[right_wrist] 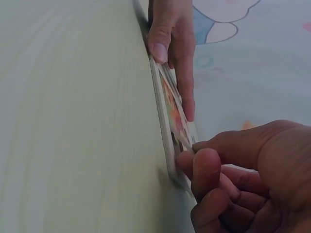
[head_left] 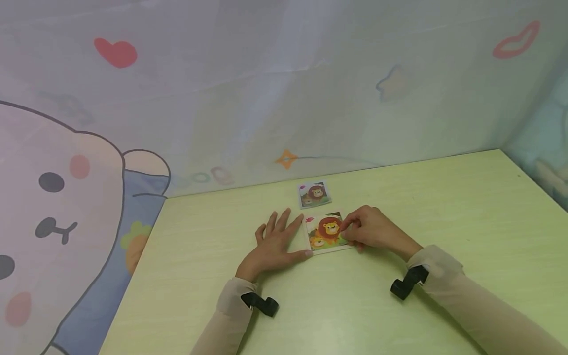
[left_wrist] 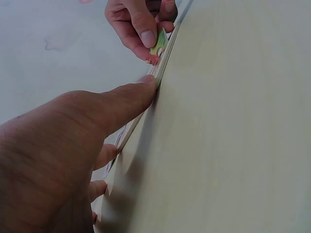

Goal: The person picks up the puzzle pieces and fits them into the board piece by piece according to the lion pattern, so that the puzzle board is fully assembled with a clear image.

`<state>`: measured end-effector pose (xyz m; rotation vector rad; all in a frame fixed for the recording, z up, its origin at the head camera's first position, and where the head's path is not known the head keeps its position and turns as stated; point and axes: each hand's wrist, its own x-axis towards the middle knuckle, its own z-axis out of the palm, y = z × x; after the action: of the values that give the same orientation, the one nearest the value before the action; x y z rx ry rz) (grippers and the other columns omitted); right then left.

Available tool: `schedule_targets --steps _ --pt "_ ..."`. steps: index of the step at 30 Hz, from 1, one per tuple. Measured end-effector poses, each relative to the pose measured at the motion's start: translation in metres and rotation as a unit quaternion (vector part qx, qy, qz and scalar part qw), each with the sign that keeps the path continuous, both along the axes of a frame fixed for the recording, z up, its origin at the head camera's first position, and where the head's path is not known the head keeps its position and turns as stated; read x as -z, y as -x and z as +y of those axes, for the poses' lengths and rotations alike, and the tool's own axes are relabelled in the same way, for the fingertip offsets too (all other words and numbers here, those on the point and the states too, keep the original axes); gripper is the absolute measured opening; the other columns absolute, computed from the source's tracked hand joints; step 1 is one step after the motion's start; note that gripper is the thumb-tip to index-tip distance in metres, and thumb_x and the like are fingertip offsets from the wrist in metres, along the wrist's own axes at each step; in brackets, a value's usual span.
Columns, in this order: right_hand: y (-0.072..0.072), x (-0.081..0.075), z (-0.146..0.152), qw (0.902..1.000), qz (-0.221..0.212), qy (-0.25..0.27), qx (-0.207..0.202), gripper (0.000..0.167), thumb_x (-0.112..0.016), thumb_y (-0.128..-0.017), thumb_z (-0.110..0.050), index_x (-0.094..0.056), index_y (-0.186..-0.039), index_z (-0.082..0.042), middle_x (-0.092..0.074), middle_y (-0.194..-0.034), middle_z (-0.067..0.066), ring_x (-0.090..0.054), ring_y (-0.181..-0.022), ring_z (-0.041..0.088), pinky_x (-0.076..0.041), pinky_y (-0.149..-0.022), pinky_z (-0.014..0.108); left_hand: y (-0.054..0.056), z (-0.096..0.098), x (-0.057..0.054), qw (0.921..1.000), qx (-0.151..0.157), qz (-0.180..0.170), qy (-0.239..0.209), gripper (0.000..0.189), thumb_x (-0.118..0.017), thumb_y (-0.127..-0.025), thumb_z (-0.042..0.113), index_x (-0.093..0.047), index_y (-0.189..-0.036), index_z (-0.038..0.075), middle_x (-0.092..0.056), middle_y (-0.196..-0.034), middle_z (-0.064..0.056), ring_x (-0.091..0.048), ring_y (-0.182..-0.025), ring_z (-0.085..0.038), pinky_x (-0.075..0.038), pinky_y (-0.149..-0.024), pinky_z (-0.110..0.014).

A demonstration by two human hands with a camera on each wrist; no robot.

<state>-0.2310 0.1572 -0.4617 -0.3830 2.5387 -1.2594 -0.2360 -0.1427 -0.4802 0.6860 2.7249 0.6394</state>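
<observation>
A lion picture puzzle (head_left: 327,229) lies in a thin pale tray (head_left: 330,251) on the table. My right hand (head_left: 366,228) is at the puzzle's right side, its thumb and forefinger pinching a puzzle piece (left_wrist: 159,44). That piece is green and yellow in the left wrist view, tilted up from the tray. In the right wrist view the piece's edge shows under the fingertips (right_wrist: 200,145). My left hand (head_left: 277,244) rests at the tray's left side with fingers spread, the thumb (left_wrist: 131,99) touching the near left corner.
Behind the tray lies a small square card (head_left: 315,195) with the same lion picture. The pale green wood-grain table (head_left: 213,236) meets a printed cloth backdrop (head_left: 284,88) at its far edge. A black wrist camera (head_left: 410,282) is strapped on each sleeve.
</observation>
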Motion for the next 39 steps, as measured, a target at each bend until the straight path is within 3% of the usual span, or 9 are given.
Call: schedule_targets --steps 5,12,19,25,39 --pt "0.000 -0.003 -0.004 0.9998 0.005 -0.017 0.005 0.017 -0.073 -0.095 -0.015 -0.080 -0.106 -0.004 -0.065 -0.060 0.000 -0.062 -0.047 0.013 -0.038 -0.053 0.024 0.000 0.000 0.000 1.0000 0.001 0.003 -0.003 0.093 -0.067 -0.097 0.064 -0.024 -0.173 0.033 -0.003 -0.185 -0.008 0.009 -0.170 -0.042 0.000 -0.127 -0.072" --pt "-0.001 -0.002 -0.005 0.9998 0.005 -0.019 0.002 0.020 -0.076 -0.095 -0.015 -0.074 -0.112 -0.005 -0.065 -0.062 0.000 -0.062 -0.047 0.014 -0.038 -0.052 0.024 -0.002 -0.001 0.002 1.0000 0.002 0.001 -0.010 0.094 -0.067 -0.096 0.066 -0.024 -0.173 0.031 -0.003 -0.184 -0.009 0.010 -0.170 -0.043 0.000 -0.127 -0.073" --pt "0.001 -0.003 -0.005 0.9996 -0.012 -0.024 0.000 0.020 -0.077 -0.096 -0.015 -0.070 -0.113 -0.007 -0.065 -0.061 0.001 -0.063 -0.046 0.016 -0.038 -0.052 0.024 0.002 -0.004 0.013 0.9993 0.007 0.013 -0.034 0.098 -0.063 -0.093 0.076 -0.025 -0.173 0.033 -0.005 -0.184 -0.011 0.009 -0.169 -0.045 0.003 -0.125 -0.075" --pt "0.004 -0.004 -0.006 0.9991 -0.002 -0.040 -0.016 0.023 -0.078 -0.097 -0.015 -0.066 -0.114 -0.005 -0.064 -0.059 0.001 -0.061 -0.045 0.015 -0.039 -0.052 0.025 0.006 -0.004 0.019 0.9995 0.002 0.016 -0.026 0.098 -0.066 -0.093 0.073 -0.023 -0.172 0.035 -0.003 -0.185 -0.007 0.011 -0.170 -0.040 0.004 -0.127 -0.072" --pt "0.006 -0.002 -0.002 0.9995 0.001 -0.027 -0.019 0.029 -0.080 -0.098 -0.016 -0.064 -0.118 -0.004 -0.064 -0.061 0.002 -0.058 -0.047 0.014 -0.042 -0.052 0.025 0.002 -0.002 0.006 0.9995 0.004 0.003 -0.033 0.097 -0.066 -0.094 0.071 -0.025 -0.173 0.033 -0.003 -0.185 -0.009 0.011 -0.170 -0.042 0.005 -0.127 -0.072"
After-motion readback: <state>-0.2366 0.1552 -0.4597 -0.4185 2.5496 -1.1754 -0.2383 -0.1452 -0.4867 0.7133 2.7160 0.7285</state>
